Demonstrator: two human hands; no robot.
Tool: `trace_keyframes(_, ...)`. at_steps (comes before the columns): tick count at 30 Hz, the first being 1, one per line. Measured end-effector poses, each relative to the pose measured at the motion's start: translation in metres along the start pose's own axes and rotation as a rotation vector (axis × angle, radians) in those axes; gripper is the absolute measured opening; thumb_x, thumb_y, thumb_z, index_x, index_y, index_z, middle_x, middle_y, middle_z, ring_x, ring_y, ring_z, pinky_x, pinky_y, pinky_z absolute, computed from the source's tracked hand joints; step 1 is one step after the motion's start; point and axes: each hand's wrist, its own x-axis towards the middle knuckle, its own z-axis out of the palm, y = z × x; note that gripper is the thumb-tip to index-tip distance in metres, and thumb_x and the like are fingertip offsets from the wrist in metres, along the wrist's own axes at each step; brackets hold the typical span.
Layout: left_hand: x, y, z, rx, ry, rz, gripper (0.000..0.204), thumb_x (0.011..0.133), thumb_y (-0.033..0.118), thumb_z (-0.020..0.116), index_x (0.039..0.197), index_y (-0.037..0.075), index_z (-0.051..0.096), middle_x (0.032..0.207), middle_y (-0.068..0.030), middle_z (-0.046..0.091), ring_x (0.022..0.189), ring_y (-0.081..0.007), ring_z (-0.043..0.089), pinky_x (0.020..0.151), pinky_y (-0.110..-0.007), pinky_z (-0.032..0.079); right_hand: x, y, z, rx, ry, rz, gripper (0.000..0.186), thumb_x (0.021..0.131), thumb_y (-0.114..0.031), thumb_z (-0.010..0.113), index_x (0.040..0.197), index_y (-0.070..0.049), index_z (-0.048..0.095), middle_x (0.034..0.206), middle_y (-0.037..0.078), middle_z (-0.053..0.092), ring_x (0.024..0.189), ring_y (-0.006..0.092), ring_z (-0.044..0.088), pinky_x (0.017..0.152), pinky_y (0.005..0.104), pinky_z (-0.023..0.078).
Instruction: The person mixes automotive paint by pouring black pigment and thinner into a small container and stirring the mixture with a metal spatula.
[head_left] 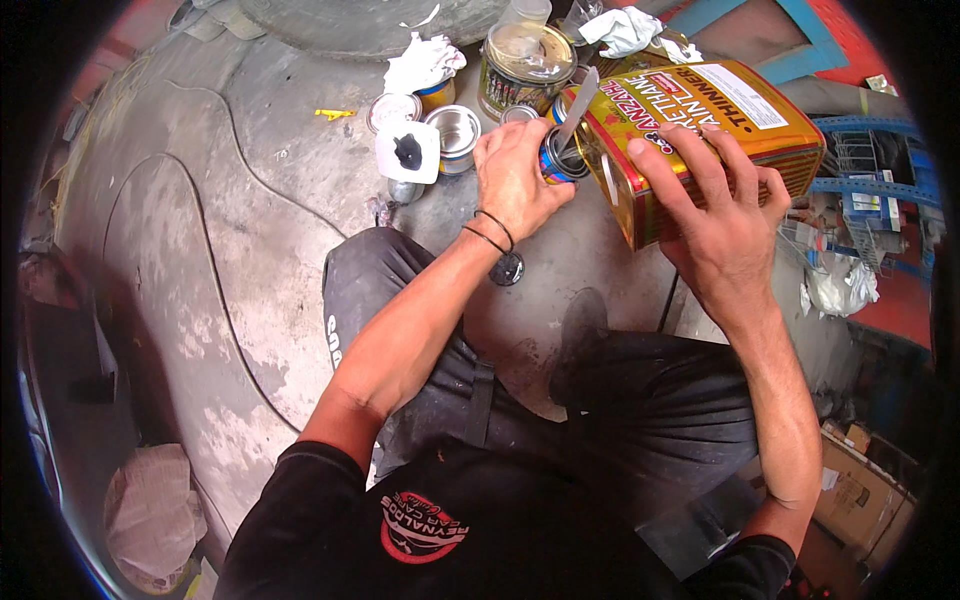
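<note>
Fingers of my left hand (515, 175) grip a small blue open can (560, 162), with a flat metal stick (583, 105) standing tilted in it. My right hand (715, 210) is wrapped over a large gold rectangular metal can (775, 150), which is tilted with its top end at the small can. Whether liquid is flowing is unclear. Just left of my left hand are an open silver can (457, 155) and a white container with a dark patch (390, 160). A round black object (507, 268) lies on the floor below my left wrist.
Behind stand a large lidded tin (525, 60) and crumpled white rags (420, 60). A yellow piece (335, 114) and a cord (205, 230) lie on the concrete floor (190, 330). Wire racks (865, 210) and a cardboard box (855, 490) are at right. My bent legs sit close beneath my arms.
</note>
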Motion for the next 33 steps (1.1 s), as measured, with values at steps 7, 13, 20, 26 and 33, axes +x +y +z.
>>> trace_keyframes(7,-0.003,0.001,-0.001,0.039,-0.042,-0.013,0.074,0.066,0.026,0.093,0.134,0.01,0.068,0.127,-0.0154,0.073,0.132,-0.0386,0.063,0.116,-0.051,0.042,-0.004,-0.003,-0.002,0.009,-0.024,0.015,0.097,0.069,-0.019,0.093,0.159,-0.04,0.063,0.155,-0.008,0.061,0.143,0.0216,0.055,0.109,0.0471,0.034)
trace_keyframes(13,-0.003,0.004,-0.001,0.033,-0.037,0.002,0.074,0.065,0.026,0.093,0.133,0.011,0.069,0.126,-0.0146,0.073,0.131,-0.0382,0.064,0.116,-0.051,0.042,-0.004,-0.003,-0.008,-0.001,-0.042,0.025,0.094,0.071,-0.018,0.091,0.158,-0.04,0.063,0.153,-0.007,0.062,0.142,0.0221,0.055,0.108,0.0471,0.035)
trace_keyframes(20,-0.004,0.004,0.001,0.025,-0.032,0.015,0.072,0.065,0.026,0.094,0.131,0.012,0.069,0.121,-0.0144,0.073,0.127,-0.0381,0.064,0.114,-0.052,0.043,-0.008,-0.001,-0.003,-0.016,-0.016,0.025,0.076,0.084,-0.019,0.082,0.155,-0.04,0.066,0.153,-0.006,0.063,0.141,0.0221,0.056,0.107,0.0474,0.036)
trace_keyframes(26,-0.005,0.008,0.0,0.022,-0.046,0.042,0.073,0.064,0.024,0.093,0.132,0.011,0.069,0.122,-0.0145,0.072,0.127,-0.0377,0.063,0.116,-0.053,0.041,-0.014,0.004,-0.001,0.006,-0.029,0.035,0.107,0.06,-0.015,0.096,0.159,-0.037,0.062,0.157,-0.005,0.06,0.144,0.0258,0.054,0.109,0.0487,0.036)
trace_keyframes(33,-0.007,0.012,0.006,0.025,-0.089,0.052,0.076,0.065,0.021,0.092,0.136,0.009,0.065,0.124,-0.0139,0.071,0.13,-0.0376,0.062,0.118,-0.054,0.037,-0.019,0.005,0.003,0.036,0.005,0.084,0.062,0.09,-0.022,0.078,0.148,-0.04,0.068,0.149,-0.005,0.063,0.138,0.0237,0.057,0.109,0.0513,0.037)
